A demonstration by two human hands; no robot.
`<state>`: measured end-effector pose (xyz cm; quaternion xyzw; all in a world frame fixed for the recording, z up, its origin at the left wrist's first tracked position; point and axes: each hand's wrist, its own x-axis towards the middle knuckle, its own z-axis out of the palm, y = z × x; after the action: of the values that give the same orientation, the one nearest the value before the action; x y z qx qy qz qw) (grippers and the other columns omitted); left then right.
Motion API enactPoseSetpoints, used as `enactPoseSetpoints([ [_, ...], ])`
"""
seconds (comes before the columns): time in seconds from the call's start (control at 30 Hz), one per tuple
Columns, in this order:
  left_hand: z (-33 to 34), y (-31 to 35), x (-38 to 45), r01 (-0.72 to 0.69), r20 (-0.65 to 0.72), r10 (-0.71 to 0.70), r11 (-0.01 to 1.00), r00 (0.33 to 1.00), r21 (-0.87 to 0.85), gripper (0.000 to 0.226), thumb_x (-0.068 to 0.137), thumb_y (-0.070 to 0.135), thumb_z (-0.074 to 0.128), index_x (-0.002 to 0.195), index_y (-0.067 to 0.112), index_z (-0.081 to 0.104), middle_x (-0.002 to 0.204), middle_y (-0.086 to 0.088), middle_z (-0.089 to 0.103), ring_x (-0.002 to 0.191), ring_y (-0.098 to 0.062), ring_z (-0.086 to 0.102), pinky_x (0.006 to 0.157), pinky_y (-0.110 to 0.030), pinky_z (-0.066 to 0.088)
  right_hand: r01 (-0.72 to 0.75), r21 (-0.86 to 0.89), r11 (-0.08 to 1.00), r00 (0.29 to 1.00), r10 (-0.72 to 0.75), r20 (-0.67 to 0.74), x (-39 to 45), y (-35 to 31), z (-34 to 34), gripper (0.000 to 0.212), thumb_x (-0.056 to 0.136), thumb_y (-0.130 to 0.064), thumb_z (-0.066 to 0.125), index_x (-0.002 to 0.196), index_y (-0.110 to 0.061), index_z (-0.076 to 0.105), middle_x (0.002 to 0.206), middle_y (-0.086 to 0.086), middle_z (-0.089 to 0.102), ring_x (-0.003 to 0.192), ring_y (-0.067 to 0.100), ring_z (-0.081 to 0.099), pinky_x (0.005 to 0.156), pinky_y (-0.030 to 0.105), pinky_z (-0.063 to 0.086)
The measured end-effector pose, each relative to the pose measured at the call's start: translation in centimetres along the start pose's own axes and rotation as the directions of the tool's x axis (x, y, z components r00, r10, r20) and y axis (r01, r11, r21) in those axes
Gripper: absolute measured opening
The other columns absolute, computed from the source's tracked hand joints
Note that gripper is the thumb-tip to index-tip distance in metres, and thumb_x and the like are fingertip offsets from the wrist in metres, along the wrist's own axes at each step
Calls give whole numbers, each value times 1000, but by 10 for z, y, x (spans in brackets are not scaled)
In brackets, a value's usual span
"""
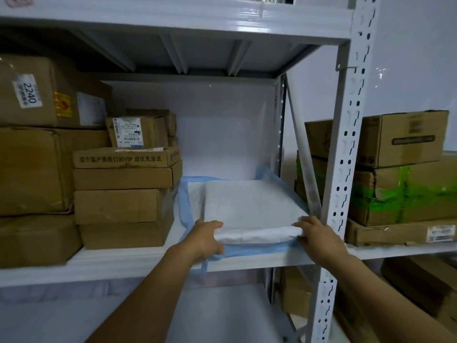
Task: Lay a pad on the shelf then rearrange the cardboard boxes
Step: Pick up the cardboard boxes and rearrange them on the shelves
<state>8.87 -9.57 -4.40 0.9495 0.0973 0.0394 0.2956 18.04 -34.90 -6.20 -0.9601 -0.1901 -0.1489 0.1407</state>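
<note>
A white pad [249, 209] with a blue border lies partly folded on the right end of the white metal shelf [123, 262]. Its folded white layer sits on top, and the blue edge shows around it. My left hand [206, 240] grips the pad's near left corner. The near right corner is pinched by my right hand [319, 240]. A stack of flat cardboard boxes [126, 194] stands just left of the pad, touching its blue edge. Larger cardboard boxes [34, 169] fill the shelf's left end.
A perforated shelf upright [343, 169] rises right beside my right hand, with a diagonal brace behind it. More cardboard boxes [400, 169], one wrapped in green tape, sit on the neighbouring shelf to the right. An upper shelf board [173, 23] hangs overhead.
</note>
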Motion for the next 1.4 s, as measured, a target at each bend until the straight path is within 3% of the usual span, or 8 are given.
enactPoseSetpoints([
  [0.1, 1, -2, -7, -9, -39, 10, 1000, 999, 13, 90, 78, 27, 74, 151, 22, 22, 157, -7, 18, 141, -22, 29, 107, -22, 29, -31, -116, 993, 988, 48, 145, -1, -12, -19, 66, 80, -57, 56, 140, -33, 39, 147, -8, 35, 128, 24, 43, 101, 43, 42],
  [0.2, -3, -1, -18, -44, -128, 42, 999, 991, -17, 90, 75, 44, 75, 149, 21, 28, 156, -4, 21, 141, -18, 28, 109, -22, 26, -13, -159, 987, 997, 24, 70, 0, -35, -36, 71, 78, -69, 44, 139, -31, 43, 146, -3, 40, 136, 24, 32, 105, 44, 34],
  [0.43, -49, -2, -60, -194, -728, 46, 974, 684, -121, 13, 91, 23, 60, 98, 15, 69, 102, 1, 58, 93, -12, 56, 75, -18, 37, 177, 511, 841, 977, -87, -195, 11, -115, -56, 36, 88, -43, 45, 100, -20, 70, 116, 5, 65, 110, 23, 53, 91, 37, 44],
  [0.67, -122, -57, -80, -46, -849, -222, 960, 480, -278, 29, 95, 13, 51, 123, 13, 57, 125, -5, 55, 113, -19, 53, 94, -33, 44, -230, 898, 374, 953, -101, 286, 30, -205, -65, 52, 96, -51, 40, 132, -14, 46, 125, 12, 54, 105, 27, 59, 90, 39, 51],
  [0.77, -145, -78, -77, -9, -842, -267, 952, 469, -307, 35, 95, 14, 52, 130, 12, 52, 132, -7, 52, 119, -22, 52, 98, -34, 43, -324, 904, 279, 927, -99, 362, 46, -231, -67, 62, 92, -56, 44, 136, -12, 41, 123, 14, 52, 99, 29, 62, 78, 40, 55],
  [1.0, -179, -101, -62, 3, -858, -181, 979, 481, -205, 42, 95, 16, 52, 137, 12, 48, 133, -6, 48, 120, -21, 50, 102, -34, 42, -358, 863, 355, 915, -48, 400, 77, -280, -69, 86, 77, -77, 41, 141, -21, 34, 132, 22, 45, 89, 32, 58, 62, 39, 54],
  [1.2, -187, -105, -59, -124, -882, -101, 976, 460, -177, 34, 94, 15, 54, 128, 15, 54, 128, -2, 51, 118, -18, 51, 96, -28, 40, -446, 828, 341, 865, -71, 496, 90, -288, -64, 49, 81, -60, 57, 86, -13, 48, 87, 17, 62, 85, 29, 63, 76, 42, 54],
  [1.4, -190, -103, -58, -190, -880, -111, 957, 462, -221, 36, 97, 18, 49, 133, 17, 52, 133, -2, 50, 122, -18, 46, 99, -29, 37, -379, 872, 310, 905, -73, 419, 82, -285, -64, 34, 83, -46, 56, 89, -13, 56, 83, 12, 61, 74, 23, 62, 58, 32, 52],
])
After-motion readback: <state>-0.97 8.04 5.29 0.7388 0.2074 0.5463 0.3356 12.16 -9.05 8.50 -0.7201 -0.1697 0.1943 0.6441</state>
